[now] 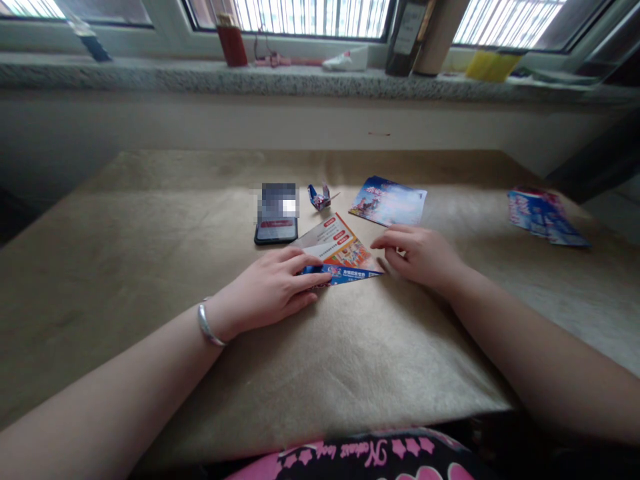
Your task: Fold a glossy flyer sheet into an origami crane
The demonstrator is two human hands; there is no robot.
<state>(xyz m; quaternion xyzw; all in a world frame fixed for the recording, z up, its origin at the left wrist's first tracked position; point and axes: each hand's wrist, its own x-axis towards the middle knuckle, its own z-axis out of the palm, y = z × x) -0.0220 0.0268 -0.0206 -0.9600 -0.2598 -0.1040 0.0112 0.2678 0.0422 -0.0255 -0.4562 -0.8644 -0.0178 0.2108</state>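
Observation:
A printed paper leaflet (345,250) with a folded blue edge lies on the table, its white and orange side facing up. My left hand (277,283) rests flat across its left part, fingers stretched out over the blue fold. Close to the leaflet's right corner is my right hand (417,257), its fingers loosely curled and slightly apart; I see nothing in it. Just beyond the leaflet stands a small folded paper figure (320,197) in blue and red. A stack of blue printed leaflets (387,200) lies behind my right hand.
A phone (276,230) lies behind my left hand, its screen partly blurred. More blue leaflets (545,217) are fanned out at the right of the table (200,193). On the stone windowsill stand a red bottle (231,41), a dark box (406,37) and a yellow object (493,65).

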